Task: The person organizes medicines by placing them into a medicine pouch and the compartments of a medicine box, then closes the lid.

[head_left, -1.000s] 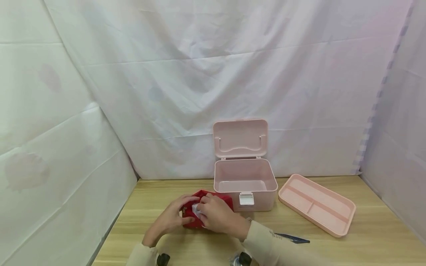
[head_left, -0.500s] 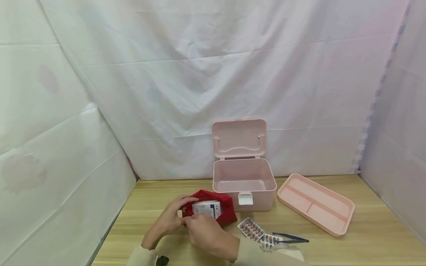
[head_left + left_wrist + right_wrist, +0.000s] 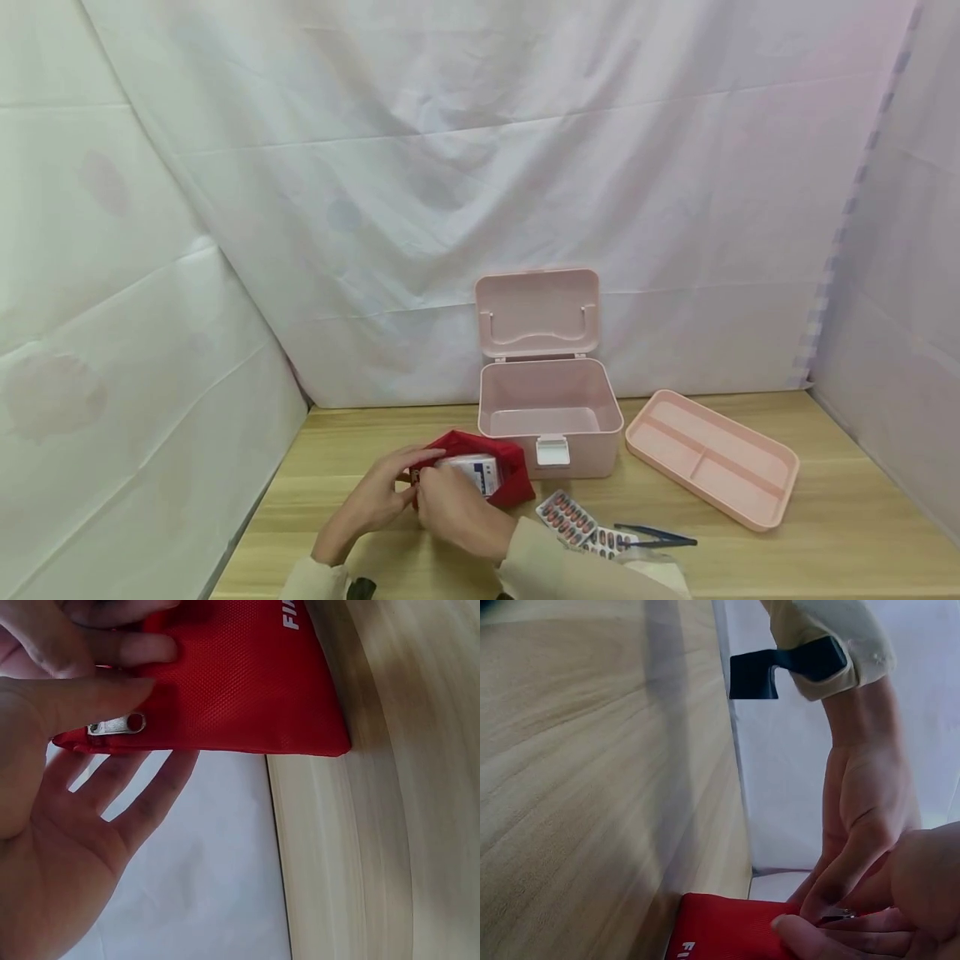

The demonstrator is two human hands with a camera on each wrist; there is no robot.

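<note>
A red fabric pouch (image 3: 516, 492) with white lettering lies on the table, its zip mouth gaping. Inside it sits a white box with blue print (image 3: 486, 473), partly covered by the right hand. My left hand (image 3: 377, 493) holds the pouch's left end, thumb on the near side and fingers behind, as the left wrist view shows. Beside that thumb hangs a silver zipper pull (image 3: 120, 725). My right hand (image 3: 459, 510) pinches the near edge of the mouth close to the left thumb, its thumb lying on the red cloth in the right wrist view.
Behind the pouch stands a pink lidded box (image 3: 588, 457), lid raised. A pink divided tray (image 3: 742, 468) lies to its right. Capsule blister packs (image 3: 566, 518), dark blue tweezers (image 3: 660, 540) and a white packet (image 3: 660, 573) lie near the right sleeve. White cloth (image 3: 390, 208) hangs around the table.
My right hand has moved from the box in the pouch down and left to the pouch's near edge. This uncovers the box and blister packs. The left hand stays at the pouch's left end.
</note>
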